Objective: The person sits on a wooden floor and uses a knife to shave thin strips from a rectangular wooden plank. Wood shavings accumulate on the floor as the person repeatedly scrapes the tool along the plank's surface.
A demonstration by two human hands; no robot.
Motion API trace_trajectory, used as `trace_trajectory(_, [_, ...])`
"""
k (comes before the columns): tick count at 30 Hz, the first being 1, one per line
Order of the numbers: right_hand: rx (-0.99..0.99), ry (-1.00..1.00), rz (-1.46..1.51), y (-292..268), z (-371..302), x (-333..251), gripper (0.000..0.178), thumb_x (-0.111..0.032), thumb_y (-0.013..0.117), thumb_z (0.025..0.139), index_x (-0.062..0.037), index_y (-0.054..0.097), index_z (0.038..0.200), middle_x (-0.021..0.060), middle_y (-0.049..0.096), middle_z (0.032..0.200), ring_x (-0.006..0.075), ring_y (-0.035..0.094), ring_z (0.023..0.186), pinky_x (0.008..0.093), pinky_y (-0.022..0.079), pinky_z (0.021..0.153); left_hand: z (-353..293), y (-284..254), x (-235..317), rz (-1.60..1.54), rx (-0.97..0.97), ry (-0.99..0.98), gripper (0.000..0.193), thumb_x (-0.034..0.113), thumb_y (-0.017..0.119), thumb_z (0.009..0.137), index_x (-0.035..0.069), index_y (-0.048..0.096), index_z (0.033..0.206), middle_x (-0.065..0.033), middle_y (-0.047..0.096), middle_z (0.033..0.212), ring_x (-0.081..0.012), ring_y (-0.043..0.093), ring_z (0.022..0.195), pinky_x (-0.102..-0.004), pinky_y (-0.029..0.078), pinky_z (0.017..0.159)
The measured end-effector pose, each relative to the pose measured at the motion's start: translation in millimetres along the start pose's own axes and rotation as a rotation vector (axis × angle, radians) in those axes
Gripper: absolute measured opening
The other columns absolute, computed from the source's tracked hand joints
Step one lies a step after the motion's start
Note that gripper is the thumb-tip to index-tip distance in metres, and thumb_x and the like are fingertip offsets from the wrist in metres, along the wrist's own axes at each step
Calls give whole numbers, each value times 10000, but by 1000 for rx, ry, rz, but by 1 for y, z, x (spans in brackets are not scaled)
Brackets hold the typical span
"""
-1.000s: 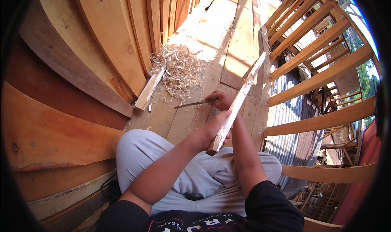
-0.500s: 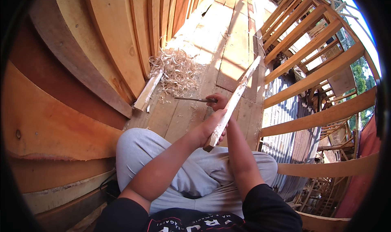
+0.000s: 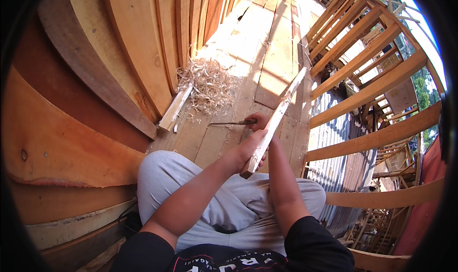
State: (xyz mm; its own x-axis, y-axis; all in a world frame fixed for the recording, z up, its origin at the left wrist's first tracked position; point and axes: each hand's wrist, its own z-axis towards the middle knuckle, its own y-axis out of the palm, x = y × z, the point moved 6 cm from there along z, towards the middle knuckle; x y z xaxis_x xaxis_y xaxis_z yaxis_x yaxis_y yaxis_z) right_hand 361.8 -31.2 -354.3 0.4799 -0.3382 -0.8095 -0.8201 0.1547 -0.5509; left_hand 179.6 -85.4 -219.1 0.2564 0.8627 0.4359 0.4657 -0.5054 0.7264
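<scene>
My left hand (image 3: 248, 147) is wrapped round the lower part of a long pale wooden stick (image 3: 275, 120). The stick slants up and to the right, its surface roughly whittled and its far end narrowing. Beyond it, my right hand (image 3: 259, 121) grips the handle of a knife (image 3: 230, 123). The thin blade points left, away from the stick, above the floorboards. My right wrist passes behind the stick, which partly hides it.
Curly wood shavings (image 3: 210, 83) are heaped ahead on the plank floor (image 3: 205, 141), with a short wood block (image 3: 175, 107) beside them. A board wall (image 3: 138, 38) rises at left. Slatted railing (image 3: 372, 131) runs along the right, with corrugated metal sheets (image 3: 338, 148) beyond. My crossed legs (image 3: 167, 176) lie below.
The knife's blade tip has swung slightly down and to the right as my right hand turned. My left hand and the stick have barely moved.
</scene>
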Motion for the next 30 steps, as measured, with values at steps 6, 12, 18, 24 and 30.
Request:
trace_trajectory(6, [12,-96,26,-24,1,4,322,-62,795,695,-40,708,1004,62,716,891,120,656,811,257,533,733,0,-2,1,-26,-10,3,510,615,447,902,114,481,817,3,468,543,-110,466,381,-248,378,346])
trace_trajectory(12, [-55,-79,318,-38,-2,52,314,-17,773,686,-18,686,988,62,693,868,149,642,787,286,532,727,-4,5,3,-13,-9,-2,514,623,461,893,113,481,828,3,475,550,-107,478,387,-247,388,341])
trace_trajectory(18, [198,-83,114,-43,-7,19,296,-26,759,717,4,657,993,76,680,884,145,627,783,297,523,691,2,-5,2,12,7,-14,518,635,484,872,119,476,825,18,470,554,-93,477,392,-236,386,339])
trace_trajectory(24, [-12,-100,-49,-47,-44,-18,313,-75,737,737,-7,640,1027,80,669,840,157,646,746,309,522,599,5,-6,8,61,24,3,519,631,468,877,115,474,823,23,443,538,-75,439,376,-218,369,327])
trace_trajectory(30, [-471,322,-385,-86,-99,-33,324,-280,671,862,-29,636,1063,49,638,769,135,581,624,302,485,546,8,-7,9,-25,-32,-81,524,621,427,900,104,484,842,22,429,520,-85,427,368,-217,355,317])
